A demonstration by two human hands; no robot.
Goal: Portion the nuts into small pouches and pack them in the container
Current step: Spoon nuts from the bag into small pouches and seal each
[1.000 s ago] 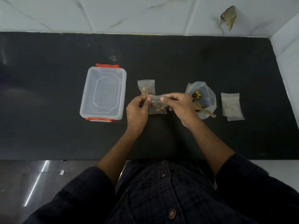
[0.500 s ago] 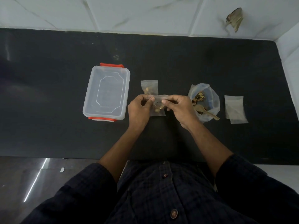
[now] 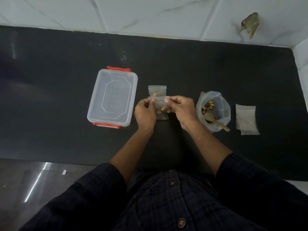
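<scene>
Over the middle of the black counter I hold a small clear pouch (image 3: 160, 108) with a few nuts inside. My left hand (image 3: 144, 112) pinches its top left corner and my right hand (image 3: 180, 108) pinches its top right corner. Just behind it lies a second small pouch (image 3: 157, 91) with nuts, flat on the counter. To the left stands the clear plastic container (image 3: 113, 99) with red clips, its lid on. To the right, an open plastic bag of nuts (image 3: 213, 110) holds a wooden spoon (image 3: 216, 121).
A small stack of empty pouches (image 3: 246, 119) lies right of the nut bag. The black counter (image 3: 50, 90) ends at a white tiled wall behind and on the right. A brown scrap (image 3: 250, 24) sticks to the back wall.
Both hands slid along the pouch's top strip and the pouch now hangs more upright between them. The camera view shifted slightly; nothing else moved.
</scene>
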